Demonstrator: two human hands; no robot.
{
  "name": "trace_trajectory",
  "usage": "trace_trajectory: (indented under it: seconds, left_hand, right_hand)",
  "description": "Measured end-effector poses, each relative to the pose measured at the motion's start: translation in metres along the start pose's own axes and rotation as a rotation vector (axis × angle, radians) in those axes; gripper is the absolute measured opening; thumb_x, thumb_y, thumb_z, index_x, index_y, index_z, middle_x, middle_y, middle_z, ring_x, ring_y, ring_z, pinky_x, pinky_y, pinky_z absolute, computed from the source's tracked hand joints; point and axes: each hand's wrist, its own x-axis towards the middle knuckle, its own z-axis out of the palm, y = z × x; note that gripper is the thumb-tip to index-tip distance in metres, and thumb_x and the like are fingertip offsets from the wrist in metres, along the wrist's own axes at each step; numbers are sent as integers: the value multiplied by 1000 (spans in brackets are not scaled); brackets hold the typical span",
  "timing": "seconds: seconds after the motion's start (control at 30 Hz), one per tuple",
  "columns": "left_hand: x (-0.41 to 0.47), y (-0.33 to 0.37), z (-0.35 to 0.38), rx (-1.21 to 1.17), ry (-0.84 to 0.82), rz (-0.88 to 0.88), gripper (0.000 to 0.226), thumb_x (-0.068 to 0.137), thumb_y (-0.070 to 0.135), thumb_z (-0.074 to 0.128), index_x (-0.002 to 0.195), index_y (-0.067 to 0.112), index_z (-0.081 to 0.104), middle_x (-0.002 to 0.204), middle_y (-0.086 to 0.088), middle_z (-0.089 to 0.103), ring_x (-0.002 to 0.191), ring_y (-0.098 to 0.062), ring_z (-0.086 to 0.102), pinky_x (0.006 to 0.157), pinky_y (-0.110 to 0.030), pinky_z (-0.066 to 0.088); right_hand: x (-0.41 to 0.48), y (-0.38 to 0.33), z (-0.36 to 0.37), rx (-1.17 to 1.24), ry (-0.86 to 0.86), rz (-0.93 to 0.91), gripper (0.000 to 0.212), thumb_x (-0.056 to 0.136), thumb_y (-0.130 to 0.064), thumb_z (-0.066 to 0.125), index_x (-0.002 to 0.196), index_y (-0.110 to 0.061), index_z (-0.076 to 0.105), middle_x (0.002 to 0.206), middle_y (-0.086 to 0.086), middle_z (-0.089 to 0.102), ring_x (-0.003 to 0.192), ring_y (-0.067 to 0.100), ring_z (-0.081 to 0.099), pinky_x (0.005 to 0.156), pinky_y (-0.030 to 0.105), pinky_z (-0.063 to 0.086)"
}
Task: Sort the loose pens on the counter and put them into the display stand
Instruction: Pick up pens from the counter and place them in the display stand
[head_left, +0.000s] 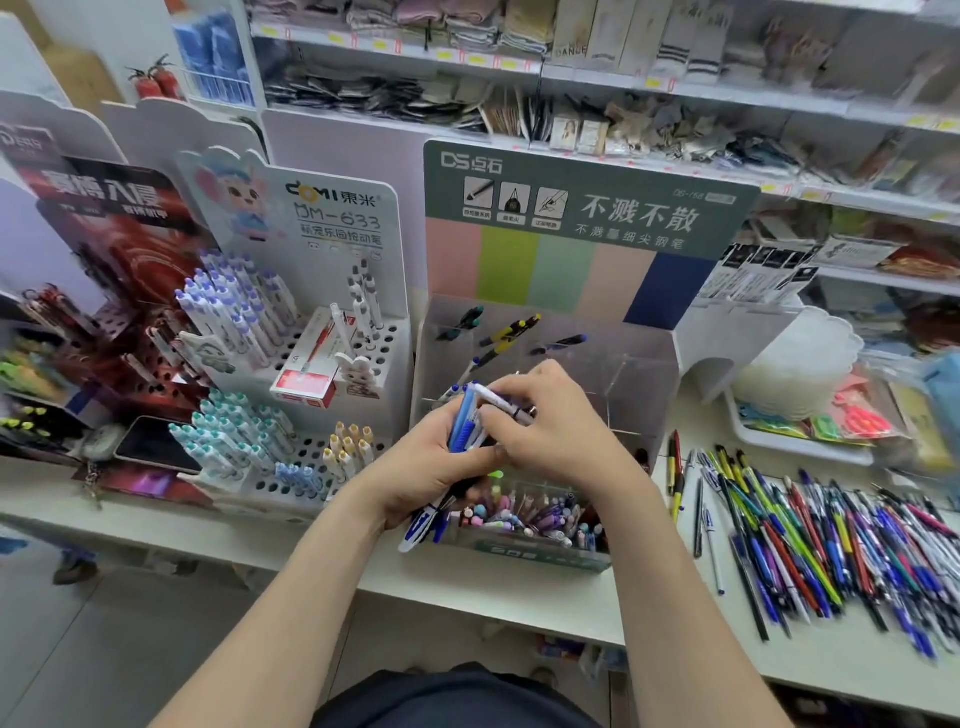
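My left hand (431, 470) grips a bundle of blue and white pens (464, 426), their ends sticking out above and below my fist. My right hand (550, 415) pinches a white pen (501, 402) at the top of that bundle. Both hands hover over the clear acrylic display stand (639, 384) with the green header card; a few pens (509, 332) lie in its rear compartments. Its front compartment (540, 519) holds several pastel pens. A big pile of loose pens (810, 540) is spread on the white counter (519, 597) to the right.
A white holed pen stand (311, 364) with purple, teal and yellow pens stands to the left, with a red box (306, 384) on it. A phone (156, 444) lies farther left. A white tray (800, 441) sits at the back right. Shelves of goods fill the background.
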Motion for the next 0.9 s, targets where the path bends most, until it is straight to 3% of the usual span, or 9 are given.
trace_trajectory:
  seconds: [0.13, 0.2, 0.3, 0.4, 0.47, 0.57, 0.67, 0.8, 0.9]
  left_hand:
    - [-1, 1, -3, -30, -27, -19, 32, 104, 9, 67, 134, 10, 54, 86, -3, 70, 58, -21, 53, 51, -23, 49]
    - [-1, 1, -4, -28, -28, -29, 25, 104, 7, 66, 126, 7, 54, 81, -2, 73, 55, -19, 54, 50, -23, 49]
    - [-2, -2, -7, -16, -14, -51, 31, 103, 10, 67, 129, 1, 51, 83, -4, 73, 55, -17, 53, 47, -23, 47]
    - [-1, -8, -14, -57, 4, -61, 46, 103, 14, 69, 145, 10, 50, 98, -13, 69, 57, -19, 50, 46, -22, 44]
    - [1, -12, -17, -66, 32, -57, 43, 103, 14, 69, 143, 17, 55, 97, -12, 68, 57, -18, 48, 46, -23, 42]
    - [3, -16, -21, -71, 131, -51, 33, 102, 15, 70, 134, 16, 61, 93, -9, 69, 56, -16, 49, 46, -25, 39]
    - [4, -17, -23, -93, 332, 8, 22, 102, 16, 70, 123, 12, 65, 86, -5, 71, 56, -14, 50, 46, -26, 40]
    - [6, -22, -37, 2, 607, 81, 20, 101, 21, 72, 117, 11, 65, 89, -10, 75, 59, -18, 56, 51, -31, 46]
    - [4, -23, -45, 57, 666, 105, 17, 101, 22, 72, 113, 11, 65, 83, -14, 72, 60, -20, 56, 61, -39, 47]
  right_hand:
    - [6, 2, -3, 74, 14, -32, 16, 94, -48, 65, 91, -37, 76, 93, 5, 64, 90, 10, 57, 69, 31, 46]
    - [11, 5, -3, 191, 131, 3, 23, 100, -41, 65, 83, -25, 70, 75, 3, 61, 71, 11, 54, 63, 33, 43]
    - [15, 6, -4, 444, 309, 76, 27, 109, -41, 52, 93, -21, 58, 70, -9, 56, 56, 12, 40, 59, 33, 37]
    - [18, -2, -5, 835, 494, 75, 20, 116, -31, 38, 103, -19, 46, 85, 3, 75, 47, 15, 30, 47, 29, 31]
    - [18, -7, -6, 960, 614, 43, 17, 117, -27, 37, 108, -17, 47, 72, 5, 64, 51, 14, 35, 49, 28, 33]
    - [17, -9, -1, 880, 578, -25, 21, 115, -38, 38, 112, -21, 52, 63, -7, 46, 58, 16, 46, 63, 37, 48]
    - [14, -14, 0, 565, 349, 20, 22, 112, -47, 44, 112, -25, 47, 70, -2, 51, 53, 17, 49, 53, 36, 47]
    - [24, -20, 5, 159, 32, 163, 15, 109, -32, 39, 119, -21, 35, 90, 7, 65, 65, 22, 59, 58, 38, 46]
    - [41, -22, 14, -77, -11, 75, 14, 107, -22, 39, 121, -22, 42, 101, 9, 66, 82, 30, 64, 74, 52, 56]
